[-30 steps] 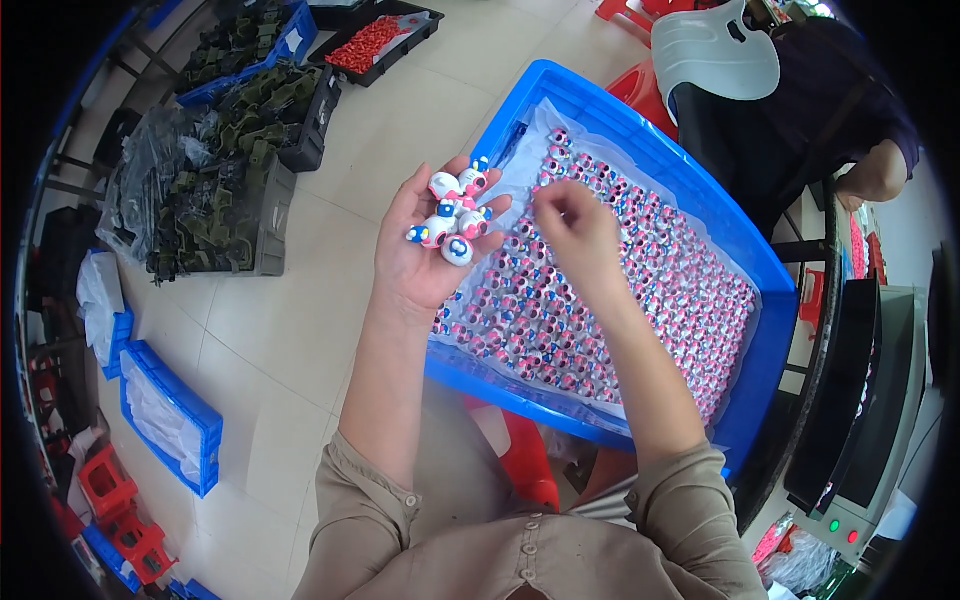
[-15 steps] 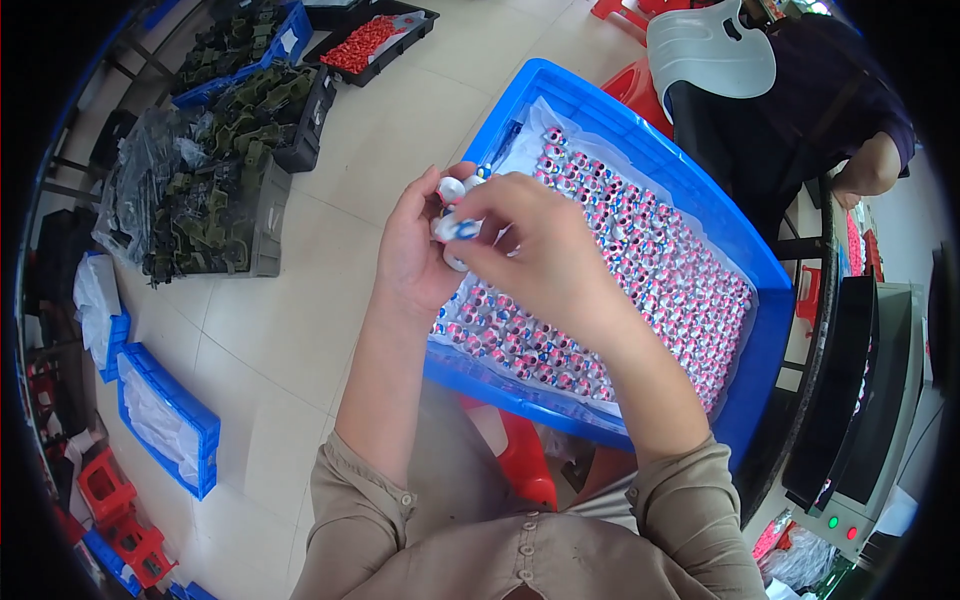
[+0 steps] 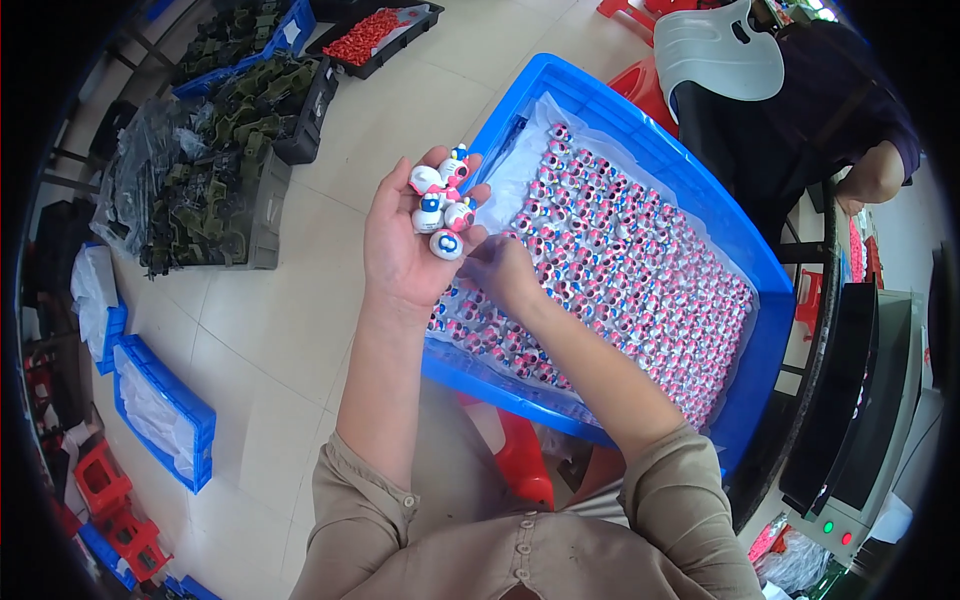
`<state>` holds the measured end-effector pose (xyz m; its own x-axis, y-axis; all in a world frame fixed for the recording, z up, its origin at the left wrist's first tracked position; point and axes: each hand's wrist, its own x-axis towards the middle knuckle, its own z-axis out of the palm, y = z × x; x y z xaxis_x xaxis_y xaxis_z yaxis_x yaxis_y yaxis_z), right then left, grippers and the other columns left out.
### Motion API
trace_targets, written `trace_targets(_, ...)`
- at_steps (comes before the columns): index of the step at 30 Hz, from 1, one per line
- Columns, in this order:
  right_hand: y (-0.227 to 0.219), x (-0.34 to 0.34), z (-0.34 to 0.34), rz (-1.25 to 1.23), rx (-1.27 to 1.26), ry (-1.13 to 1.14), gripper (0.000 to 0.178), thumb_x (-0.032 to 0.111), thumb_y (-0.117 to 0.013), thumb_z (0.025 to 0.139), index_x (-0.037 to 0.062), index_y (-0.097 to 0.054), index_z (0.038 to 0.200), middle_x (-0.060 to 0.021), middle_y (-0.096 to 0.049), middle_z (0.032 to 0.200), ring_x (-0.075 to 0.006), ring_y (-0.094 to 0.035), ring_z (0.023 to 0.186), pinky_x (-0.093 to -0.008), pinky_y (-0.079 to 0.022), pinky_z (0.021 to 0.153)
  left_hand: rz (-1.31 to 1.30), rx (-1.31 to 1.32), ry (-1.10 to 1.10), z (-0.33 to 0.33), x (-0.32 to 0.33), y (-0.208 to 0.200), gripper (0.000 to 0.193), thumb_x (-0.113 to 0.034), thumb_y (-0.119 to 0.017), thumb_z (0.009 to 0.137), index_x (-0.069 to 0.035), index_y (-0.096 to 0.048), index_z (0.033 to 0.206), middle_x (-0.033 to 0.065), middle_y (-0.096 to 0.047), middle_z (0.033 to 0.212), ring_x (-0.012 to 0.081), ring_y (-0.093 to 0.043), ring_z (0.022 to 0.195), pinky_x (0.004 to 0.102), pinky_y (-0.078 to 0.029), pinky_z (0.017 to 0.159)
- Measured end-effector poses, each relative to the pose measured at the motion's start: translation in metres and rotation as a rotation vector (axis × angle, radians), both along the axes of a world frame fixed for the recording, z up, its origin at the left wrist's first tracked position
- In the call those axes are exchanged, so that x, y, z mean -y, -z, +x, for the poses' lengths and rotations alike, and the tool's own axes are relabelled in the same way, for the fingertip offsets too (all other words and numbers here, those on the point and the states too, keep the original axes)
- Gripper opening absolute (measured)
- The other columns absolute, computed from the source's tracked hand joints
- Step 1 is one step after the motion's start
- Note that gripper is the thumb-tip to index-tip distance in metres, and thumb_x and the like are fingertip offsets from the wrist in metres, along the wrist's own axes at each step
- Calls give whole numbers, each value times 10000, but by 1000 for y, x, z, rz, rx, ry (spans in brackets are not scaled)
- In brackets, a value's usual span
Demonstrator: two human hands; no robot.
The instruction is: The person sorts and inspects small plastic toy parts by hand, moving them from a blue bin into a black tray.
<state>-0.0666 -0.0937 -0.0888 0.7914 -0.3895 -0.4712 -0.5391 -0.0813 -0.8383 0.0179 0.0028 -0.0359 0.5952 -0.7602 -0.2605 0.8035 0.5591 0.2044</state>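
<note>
Over the left side of a big blue plastic tub [image 3: 775, 320], the left hand [image 3: 395, 245] is palm up and loosely cupped, holding a cluster of small, glossy white figures with pink and blue details [image 3: 428, 215]. Looks like about five of them, bunched on the palm near the base of the fingers. One has a round white end with a blue patch [image 3: 446, 244], and it's lowest in the bunch, closest to the right hand [image 3: 505, 275].

That right hand is just below and to the right, fingers bent, over the tub's left part. Its fingertips are blurry and partly hidden, so can't tell if it's pinching anything. Loads more figures of the same sort [image 3: 630, 270] lie packed on a thin white liner sheet [image 3: 505, 185], right under and beside it.

Label-wise, a blue plastic crate [image 3: 304, 14] at upper left has a small white label [image 3: 291, 31], too small to read.
</note>
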Motion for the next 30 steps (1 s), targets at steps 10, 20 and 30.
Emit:
trace_targets(10, 16, 1, -4, -564, -63, -345, 140, 92, -594, 725, -16, -643, 798, -214, -611, 742, -306, -630, 730, -391, -502, 680, 44, 7, 3, -2, 3, -4, 304, -315, -435, 891, -102, -537, 1082, 148, -533, 1157, 273, -581, 894, 365, -535, 534)
trace_targets(20, 12, -3, -10, -1004, -57, -650, 144, 62, -555, 715, 27, -636, 829, -158, -526, 943, -270, -615, 785, -360, -514, 665, 40, 3, 24, -3, 4, 0, 327, -343, -420, 888, -95, -537, 1066, 145, -558, 1102, 299, -569, 951, 368, -525, 563)
trace_targets(30, -115, 13, -23, -464, 465, -123, 257, 124, -620, 754, 62, -552, 994, -120, -575, 804, -290, -603, 697, -372, -474, 577, 121, 13, -31, -4, 6, -7, 325, -332, -388, 906, -76, -506, 1069, 149, -547, 1087, 304, -554, 985, 446, -501, 745)
